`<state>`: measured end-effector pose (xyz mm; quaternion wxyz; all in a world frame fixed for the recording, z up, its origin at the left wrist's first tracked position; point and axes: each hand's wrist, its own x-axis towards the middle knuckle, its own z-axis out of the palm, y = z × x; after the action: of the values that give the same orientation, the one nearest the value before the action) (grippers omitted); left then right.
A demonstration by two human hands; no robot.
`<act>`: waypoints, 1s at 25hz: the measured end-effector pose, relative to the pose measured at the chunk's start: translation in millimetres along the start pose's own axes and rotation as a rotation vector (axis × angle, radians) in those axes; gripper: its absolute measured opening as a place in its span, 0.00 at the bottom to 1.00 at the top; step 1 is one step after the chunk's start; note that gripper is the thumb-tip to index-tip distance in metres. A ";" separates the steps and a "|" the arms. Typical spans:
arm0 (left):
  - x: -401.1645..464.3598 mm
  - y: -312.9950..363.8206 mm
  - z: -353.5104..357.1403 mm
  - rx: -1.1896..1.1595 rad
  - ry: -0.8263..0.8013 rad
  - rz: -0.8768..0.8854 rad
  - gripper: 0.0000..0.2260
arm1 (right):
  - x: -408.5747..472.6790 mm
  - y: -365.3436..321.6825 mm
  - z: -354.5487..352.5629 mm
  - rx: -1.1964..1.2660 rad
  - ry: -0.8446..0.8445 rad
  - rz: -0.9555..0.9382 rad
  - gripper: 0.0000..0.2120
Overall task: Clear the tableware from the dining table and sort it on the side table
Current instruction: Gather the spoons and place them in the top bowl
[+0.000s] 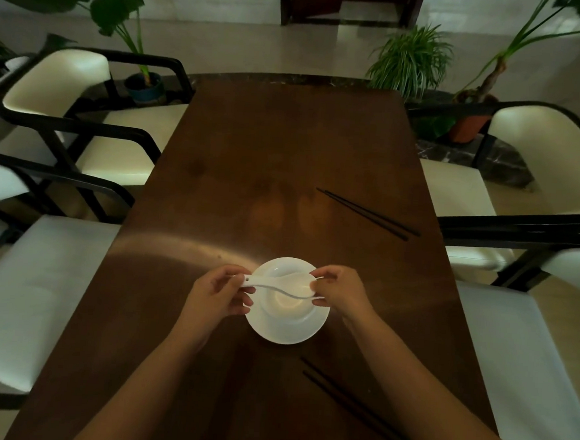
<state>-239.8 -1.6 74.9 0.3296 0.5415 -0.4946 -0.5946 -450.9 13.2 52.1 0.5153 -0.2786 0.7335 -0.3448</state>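
A white bowl sits on a white plate near the front middle of the dark wooden dining table. Just above the bowl I hold a white ceramic spoon sideways; a second curved white edge beneath it may be another spoon. My left hand pinches the handle end and my right hand pinches the scoop end. One pair of black chopsticks lies to the far right of the plate. Another black pair lies near the front right, partly under my right forearm.
Cream-cushioned chairs with black frames stand along both long sides, such as the chair at left and the chair at right. Potted plants stand on the floor beyond the table's far end. No side table is in view.
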 end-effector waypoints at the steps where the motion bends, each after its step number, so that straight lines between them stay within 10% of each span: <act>1: 6.9 -3.3 0.3 0.021 0.031 -0.033 0.06 | 4.6 1.2 4.2 -0.089 0.040 -0.037 0.08; 16: 48.4 -29.2 -4.7 0.152 0.094 -0.228 0.08 | 28.2 14.3 47.3 -1.122 0.024 -0.506 0.15; 25: 47.3 -37.4 -9.5 0.333 0.040 -0.237 0.08 | 18.1 27.6 41.5 -1.096 0.041 -0.618 0.15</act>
<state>-234.5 -36.8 25.2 0.1732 0.6547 -0.5121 -0.5284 -418.7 7.0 10.5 0.1602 -0.6948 0.6988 -0.0571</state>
